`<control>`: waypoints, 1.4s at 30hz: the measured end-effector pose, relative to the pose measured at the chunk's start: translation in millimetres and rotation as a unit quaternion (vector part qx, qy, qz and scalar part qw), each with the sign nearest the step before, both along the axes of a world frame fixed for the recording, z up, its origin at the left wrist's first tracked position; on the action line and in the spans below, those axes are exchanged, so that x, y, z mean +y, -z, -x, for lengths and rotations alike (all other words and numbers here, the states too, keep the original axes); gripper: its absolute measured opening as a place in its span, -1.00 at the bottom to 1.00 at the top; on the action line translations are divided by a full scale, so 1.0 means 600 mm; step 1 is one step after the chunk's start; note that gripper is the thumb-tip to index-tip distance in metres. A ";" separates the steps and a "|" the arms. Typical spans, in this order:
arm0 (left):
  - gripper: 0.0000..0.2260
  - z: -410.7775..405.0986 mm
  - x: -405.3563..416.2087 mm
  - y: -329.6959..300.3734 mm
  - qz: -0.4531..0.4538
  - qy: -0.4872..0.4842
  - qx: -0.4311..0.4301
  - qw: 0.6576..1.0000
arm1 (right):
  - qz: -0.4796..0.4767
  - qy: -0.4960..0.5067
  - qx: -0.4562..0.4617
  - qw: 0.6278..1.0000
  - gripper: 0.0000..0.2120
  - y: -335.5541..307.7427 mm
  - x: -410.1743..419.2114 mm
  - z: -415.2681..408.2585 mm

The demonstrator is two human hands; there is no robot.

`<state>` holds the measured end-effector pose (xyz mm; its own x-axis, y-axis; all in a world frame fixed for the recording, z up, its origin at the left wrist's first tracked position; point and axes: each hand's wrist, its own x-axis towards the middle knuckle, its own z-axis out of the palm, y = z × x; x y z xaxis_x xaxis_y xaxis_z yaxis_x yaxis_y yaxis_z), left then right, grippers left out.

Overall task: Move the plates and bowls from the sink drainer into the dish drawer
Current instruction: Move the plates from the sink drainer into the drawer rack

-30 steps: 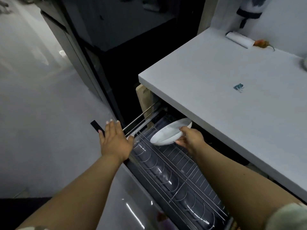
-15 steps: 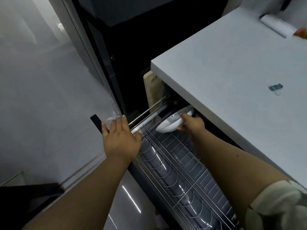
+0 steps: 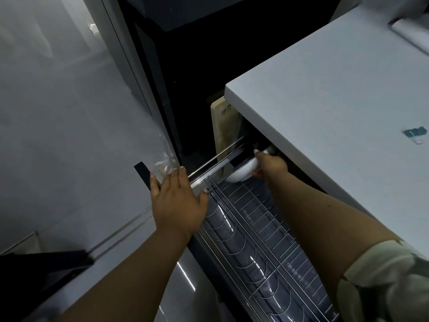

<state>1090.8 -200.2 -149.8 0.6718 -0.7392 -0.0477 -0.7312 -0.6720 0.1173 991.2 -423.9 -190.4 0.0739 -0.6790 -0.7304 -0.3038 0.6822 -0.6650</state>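
Right hand [image 3: 270, 165] deep at the far end of the dish drawer [image 3: 262, 231], just right of the frame's centre, fingers clamped on the rim of a white bowl [image 3: 240, 174] that sits low over the wire rack, tucked under the edge of the white countertop [image 3: 325, 117]. Left hand [image 3: 178, 202] lies flat and spread on the drawer's front edge at centre frame, gripping nothing, apparently steadying it. Whether the bowl already touches the wires is hard to tell in this gloom. Risk from here: the counter overhang leaves little room, so lifting the wrist could knock the rim against it, and releasing off the wires could let the bowl tip toward the wooden board [image 3: 224, 133] standing just behind.
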 end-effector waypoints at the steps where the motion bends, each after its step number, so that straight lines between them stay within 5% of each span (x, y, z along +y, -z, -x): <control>1: -0.30 0.000 0.000 0.000 0.003 0.000 -0.001 1.000 | 0.004 -0.005 -0.001 1.000 -0.61 -0.001 -0.001 -0.006; 7: -0.32 0.000 0.002 0.002 0.006 0.000 -0.001 1.000 | 0.001 -0.018 -0.019 1.000 -0.69 0.001 -0.008 -0.031; 12: -0.32 0.001 0.002 0.002 0.008 -0.002 -0.004 1.000 | -0.001 -0.033 -0.016 0.999 -0.47 0.010 -0.025 -0.046; 16: -0.32 0.000 0.002 0.002 0.013 -0.007 -0.002 1.000 | 0.000 -0.064 -0.010 0.998 -0.61 0.011 -0.027 -0.053; 24: -0.32 0.002 0.001 0.000 0.015 -0.009 0.000 1.000 | 0.017 -0.106 0.050 0.993 -0.32 0.016 -0.031 -0.054; 36: -0.33 0.003 0.001 0.001 0.016 -0.005 -0.009 1.000 | 0.043 -0.157 0.047 0.986 -0.60 0.020 -0.023 -0.032; 42: -0.33 0.003 0.001 0.003 0.021 -0.003 -0.014 1.000 | 0.099 -0.255 0.179 0.945 -0.35 0.000 -0.029 -0.040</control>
